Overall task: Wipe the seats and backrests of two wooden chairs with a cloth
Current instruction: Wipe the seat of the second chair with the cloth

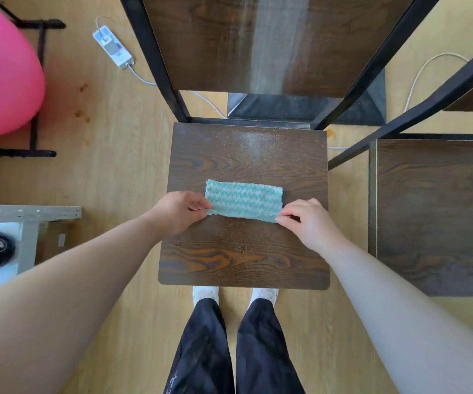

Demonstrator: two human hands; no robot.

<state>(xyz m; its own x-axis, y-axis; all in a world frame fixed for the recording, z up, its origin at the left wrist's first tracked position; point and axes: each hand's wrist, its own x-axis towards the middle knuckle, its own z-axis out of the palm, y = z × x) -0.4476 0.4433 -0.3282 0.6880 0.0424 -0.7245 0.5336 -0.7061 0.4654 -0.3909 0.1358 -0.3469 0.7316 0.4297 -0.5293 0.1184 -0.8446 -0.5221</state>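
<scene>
While a person stands over a dark wooden chair (243, 251), a folded teal-and-white zigzag cloth (243, 201) lies flat across the middle of its dusty seat; the left hand (179, 213) pinches the cloth's near left corner, the right hand (305, 221) pinches its near right corner, beside a second chair (440, 217)
</scene>
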